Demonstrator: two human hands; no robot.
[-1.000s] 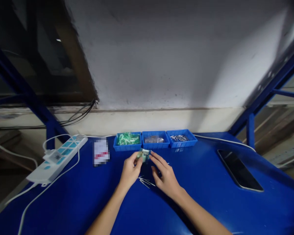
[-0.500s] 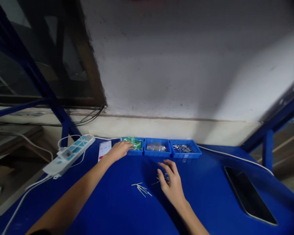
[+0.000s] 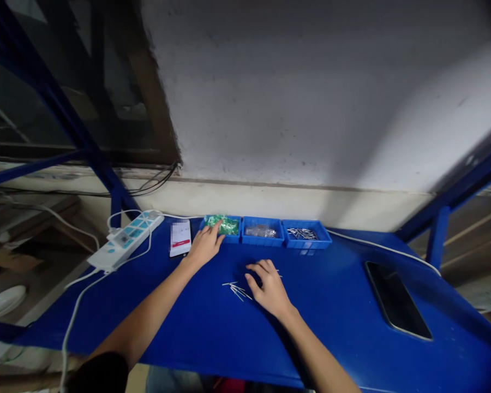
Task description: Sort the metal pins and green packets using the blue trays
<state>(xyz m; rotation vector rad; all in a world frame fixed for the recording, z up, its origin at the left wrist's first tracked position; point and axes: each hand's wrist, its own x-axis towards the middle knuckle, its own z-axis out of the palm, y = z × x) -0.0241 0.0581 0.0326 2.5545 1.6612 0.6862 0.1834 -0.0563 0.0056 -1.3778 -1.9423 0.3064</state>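
Note:
My left hand [image 3: 204, 244] is at the front edge of a blue bin [image 3: 231, 239] that holds green plastic pieces [image 3: 228, 225]. Its index finger points over the pieces and the thumb stands apart; I see nothing held. Lower down, my right hand [image 3: 268, 286] hovers over or rests on the blue tabletop, fingers curved and thumb apart, with nothing visible between them. Left of it lies a small group of thin metal pins [image 3: 238, 290]. A few more pins [image 3: 279, 273] peek out behind the right hand, which hides most of them.
Beside the green pieces stand a bin of clear plastic pieces [image 3: 262, 231] and a bin of metal pins [image 3: 303, 234]. A lit phone [image 3: 180, 238] and a white power strip [image 3: 126, 240] lie at left. At right lies a dark tablet-like device [image 3: 396, 300].
My left hand has turned at the bin, its index finger and thumb now spread. The right hand has moved left, covering more of the second pin group. The view has tilted downward.

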